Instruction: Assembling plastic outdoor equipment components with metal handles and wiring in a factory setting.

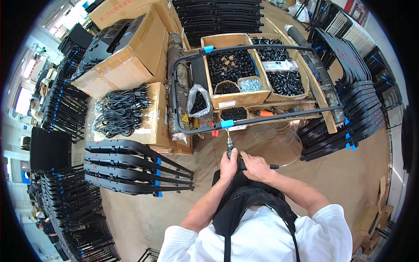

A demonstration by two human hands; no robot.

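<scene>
Both my hands are closed on a power drill [230,143] with a grey chuck and a gold-coloured bit. My left hand [228,166] wraps the body just behind the chuck. My right hand [256,167] grips the rear part, where a hose runs off to the right. The bit points away from me and its tip reaches the near bar of a black tubular frame [279,116], beside a piece of blue tape [227,124]. Whether the tip touches the bar I cannot tell. That frame lies across the workbench, over the parts boxes.
Wooden boxes [242,100] hold black caps and silver screws. A clear bag [199,103] of small black parts sits left of them. Coiled black cables [124,109] lie on a carton at left. Stacked black frames [131,168] stand near left, more [362,109] at right.
</scene>
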